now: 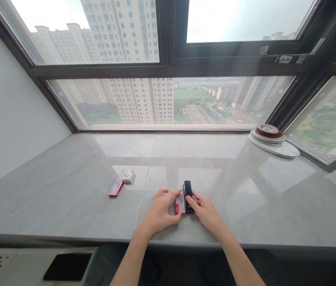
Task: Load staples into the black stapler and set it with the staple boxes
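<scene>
In the head view, a black stapler lies on the grey stone sill in front of me. My right hand grips it from the right side, thumb on top and fingers curled round its far edge. Directly to its left, against or very close to the stapler, is a small red and white box. My left hand spans this box, with the index finger at its far end and the thumb at its near end. Part of the stapler is hidden under my right thumb.
Further left on the sill lie a flat red and white box and a small white box, close together. Several stacked plates and discs stand in the far right corner. A dark-framed window rises behind the sill.
</scene>
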A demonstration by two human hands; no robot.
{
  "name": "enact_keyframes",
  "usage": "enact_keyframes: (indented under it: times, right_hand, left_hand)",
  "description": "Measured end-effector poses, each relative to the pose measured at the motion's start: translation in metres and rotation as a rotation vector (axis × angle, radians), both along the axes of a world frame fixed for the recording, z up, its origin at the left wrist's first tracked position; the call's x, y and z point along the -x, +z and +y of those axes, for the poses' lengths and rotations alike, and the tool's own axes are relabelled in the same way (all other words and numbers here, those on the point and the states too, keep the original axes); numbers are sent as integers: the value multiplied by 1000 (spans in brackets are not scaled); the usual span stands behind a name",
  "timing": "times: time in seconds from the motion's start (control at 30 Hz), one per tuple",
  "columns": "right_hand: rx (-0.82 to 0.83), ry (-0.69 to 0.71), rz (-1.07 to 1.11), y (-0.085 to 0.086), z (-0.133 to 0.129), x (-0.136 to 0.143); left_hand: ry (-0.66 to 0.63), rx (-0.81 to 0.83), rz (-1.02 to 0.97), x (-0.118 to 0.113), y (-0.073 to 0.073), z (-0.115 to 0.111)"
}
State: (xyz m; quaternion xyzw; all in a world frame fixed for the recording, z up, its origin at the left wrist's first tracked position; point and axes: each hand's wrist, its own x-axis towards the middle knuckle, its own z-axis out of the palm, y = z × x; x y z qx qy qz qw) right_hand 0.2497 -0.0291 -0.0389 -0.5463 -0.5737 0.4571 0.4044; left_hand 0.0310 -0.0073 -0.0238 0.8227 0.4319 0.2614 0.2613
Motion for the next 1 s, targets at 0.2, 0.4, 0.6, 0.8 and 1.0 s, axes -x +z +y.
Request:
enact_keyframes:
  times: [0.2,0.4,0.6,0.8,1.0]
  right_hand:
    - [-13,-132,-100,-5,-3,1]
    - [0,-150,-99,-3,-6,3]
    - [4,-142,-103,-2,-4,1]
    - [35,-118,-75,-1,-4,1]
    - [30,-94,-92,-2,-3,1]
  left_hand:
    - [32,-63,-20,2,5,-2]
    - [1038,-243,146,83,-1,16]
    - [979,-68,389,166,-15,23]
    - [476,99,303,142,-6,5]
    - [220,57,53,63,19,0]
